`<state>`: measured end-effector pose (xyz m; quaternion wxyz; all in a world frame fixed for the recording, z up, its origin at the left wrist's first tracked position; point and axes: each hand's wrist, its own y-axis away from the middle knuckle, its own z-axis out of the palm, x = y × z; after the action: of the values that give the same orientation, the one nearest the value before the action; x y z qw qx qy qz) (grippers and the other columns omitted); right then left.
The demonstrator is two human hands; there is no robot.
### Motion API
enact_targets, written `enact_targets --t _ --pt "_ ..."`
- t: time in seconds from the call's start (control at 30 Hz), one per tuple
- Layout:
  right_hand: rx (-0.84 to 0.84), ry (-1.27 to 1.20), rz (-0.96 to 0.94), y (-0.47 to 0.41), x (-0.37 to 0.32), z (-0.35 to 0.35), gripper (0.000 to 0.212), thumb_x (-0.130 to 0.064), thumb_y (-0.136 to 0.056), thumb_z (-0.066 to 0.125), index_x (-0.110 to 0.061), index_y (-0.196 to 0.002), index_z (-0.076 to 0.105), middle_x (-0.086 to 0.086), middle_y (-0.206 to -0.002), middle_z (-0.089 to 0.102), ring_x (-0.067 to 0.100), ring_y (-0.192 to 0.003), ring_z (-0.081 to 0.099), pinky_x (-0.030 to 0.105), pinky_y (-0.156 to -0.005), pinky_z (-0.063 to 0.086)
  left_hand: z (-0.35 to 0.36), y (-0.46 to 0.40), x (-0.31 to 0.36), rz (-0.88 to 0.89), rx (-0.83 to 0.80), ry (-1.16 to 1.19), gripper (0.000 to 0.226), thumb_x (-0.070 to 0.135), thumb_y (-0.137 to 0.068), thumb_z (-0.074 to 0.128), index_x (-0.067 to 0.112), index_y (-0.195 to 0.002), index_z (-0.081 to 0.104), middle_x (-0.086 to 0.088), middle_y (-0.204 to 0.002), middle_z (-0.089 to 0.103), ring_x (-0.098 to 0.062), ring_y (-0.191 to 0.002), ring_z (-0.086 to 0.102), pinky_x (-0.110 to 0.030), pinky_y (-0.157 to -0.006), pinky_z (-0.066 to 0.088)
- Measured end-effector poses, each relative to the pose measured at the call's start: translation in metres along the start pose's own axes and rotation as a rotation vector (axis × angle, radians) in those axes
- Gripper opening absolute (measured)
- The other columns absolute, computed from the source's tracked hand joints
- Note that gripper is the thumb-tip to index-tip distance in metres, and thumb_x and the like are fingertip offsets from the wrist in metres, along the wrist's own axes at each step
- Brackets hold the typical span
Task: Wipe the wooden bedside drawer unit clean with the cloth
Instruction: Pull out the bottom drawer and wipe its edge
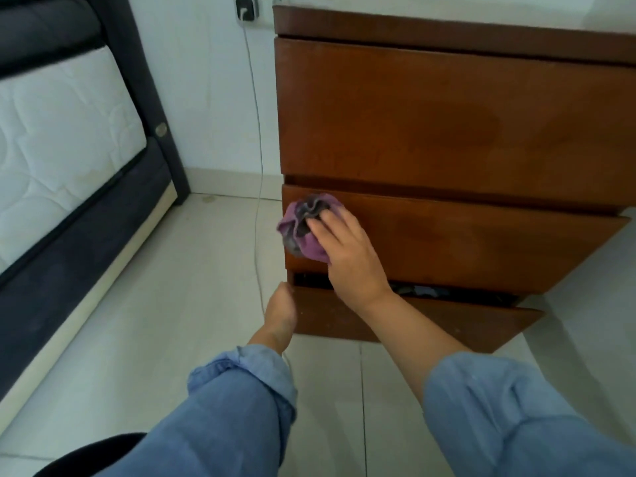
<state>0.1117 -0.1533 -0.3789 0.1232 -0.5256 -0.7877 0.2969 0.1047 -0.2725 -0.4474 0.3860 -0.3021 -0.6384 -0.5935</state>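
Observation:
The wooden bedside drawer unit (430, 125) stands against the wall with three drawer fronts. My right hand (347, 256) holds a bunched purple and grey cloth (303, 225) against the left end of the middle drawer front (481, 242). My fingers lie over the top of the cloth, and my thumb is hidden. The bottom drawer (430, 321) is pulled out a little, with dark items showing in the gap. My left hand is out of view.
My legs in blue jeans stretch toward the unit, and a bare foot (280, 311) touches the bottom drawer's left corner. A white charger cable (256, 139) hangs from a wall socket (246, 8) down to the tiled floor. A bed (69, 139) with a white mattress is on the left.

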Motion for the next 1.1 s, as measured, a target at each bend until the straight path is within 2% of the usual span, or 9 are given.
enact_targets --t 0.13,0.27,0.37,0.53,0.7,0.83,0.93,1.0,1.1 --pt "0.032 0.158 -0.226 -0.011 0.019 0.030 0.030 -0.006 -0.080 0.068 -0.006 -0.110 0.066 0.012 -0.109 0.066 0.031 -0.109 0.057 0.039 -0.083 0.055 0.000 -0.008 -0.007 0.041 0.028 -0.012 0.034 0.017 -0.096 0.033 0.018 -0.071 0.056 -0.002 -0.081 0.058 -0.022 -0.089 0.051 -0.031 -0.083 0.036" --pt "-0.016 0.197 -0.324 -0.005 0.026 0.055 0.023 -0.007 -0.077 0.065 -0.007 -0.100 0.069 0.010 -0.101 0.067 0.028 -0.102 0.054 0.035 -0.076 0.053 -0.007 -0.010 -0.009 0.095 0.047 -0.032 0.033 0.020 -0.099 0.037 0.029 -0.071 0.051 0.007 -0.085 0.056 -0.018 -0.098 0.046 -0.031 -0.083 0.038" --pt "-0.196 0.202 -0.246 0.016 0.022 0.074 0.028 -0.006 -0.072 0.073 -0.009 -0.099 0.070 0.009 -0.101 0.067 0.029 -0.099 0.060 0.036 -0.076 0.055 -0.011 -0.012 -0.014 0.095 0.037 0.022 0.026 0.024 -0.098 0.043 0.029 -0.076 0.055 -0.005 -0.104 0.059 -0.019 -0.096 0.049 -0.026 -0.075 0.043" --pt "-0.405 0.161 0.004 0.026 -0.004 0.084 0.022 -0.014 -0.088 0.060 -0.013 -0.110 0.066 0.006 -0.111 0.064 0.027 -0.106 0.050 0.036 -0.083 0.049 -0.008 -0.015 -0.014 0.108 0.075 0.030 0.035 0.023 -0.099 0.035 0.031 -0.073 0.057 0.001 -0.096 0.062 -0.016 -0.090 0.054 -0.032 -0.085 0.040" --pt "-0.323 -0.064 0.409 0.050 -0.007 0.064 0.052 0.002 -0.081 0.057 -0.018 -0.129 0.054 0.002 -0.127 0.054 0.024 -0.117 0.040 0.034 -0.102 0.038 0.000 -0.005 -0.023 0.071 0.003 -0.068 0.031 0.040 -0.089 0.037 0.027 -0.095 0.064 -0.004 -0.101 0.068 -0.021 -0.094 0.059 -0.034 -0.092 0.044" --pt "0.024 -0.371 1.072 0.097 0.018 0.037 0.051 0.012 -0.079 0.048 -0.014 -0.122 0.058 0.008 -0.118 0.060 0.029 -0.110 0.052 0.037 -0.094 0.044 0.014 -0.007 -0.040 -0.015 -0.017 -0.189 0.068 0.043 -0.074 0.033 0.019 -0.135 0.049 -0.010 -0.129 0.060 -0.031 -0.116 0.056 -0.047 -0.105 0.041" --pt "0.454 -0.879 1.688 0.130 0.054 0.014 0.037 0.003 -0.090 0.045 -0.016 -0.118 0.058 0.013 -0.121 0.060 0.030 -0.103 0.057 0.044 -0.096 0.047 0.029 0.013 -0.024 -0.115 -0.033 -0.066 0.042 0.024 -0.074 0.043 0.009 -0.109 0.060 -0.017 -0.115 0.063 -0.035 -0.108 0.057 -0.050 -0.103 0.043" --pt "0.662 -1.152 1.846 0.149 0.076 0.000 0.021 -0.008 -0.098 0.043 -0.022 -0.095 0.058 0.011 -0.119 0.058 0.022 -0.089 0.056 0.040 -0.088 0.048 0.038 0.025 -0.016 -0.151 -0.001 0.074 0.013 0.013 -0.079 0.043 0.012 -0.084 0.055 -0.015 -0.095 0.061 -0.032 -0.091 0.058 -0.046 -0.095 0.048" --pt "0.663 -1.253 1.901 0.155 0.093 -0.031 0.032 -0.011 -0.102 0.032 -0.020 -0.072 0.040 0.005 -0.076 0.058 0.016 -0.058 0.054 0.028 -0.061 0.039 0.052 0.036 -0.011 -0.169 -0.008 0.218 0.009 0.012 -0.081 0.043 0.016 -0.079 0.050 -0.006 -0.078 0.055 -0.023 -0.071 0.054 -0.033 -0.068 0.047"
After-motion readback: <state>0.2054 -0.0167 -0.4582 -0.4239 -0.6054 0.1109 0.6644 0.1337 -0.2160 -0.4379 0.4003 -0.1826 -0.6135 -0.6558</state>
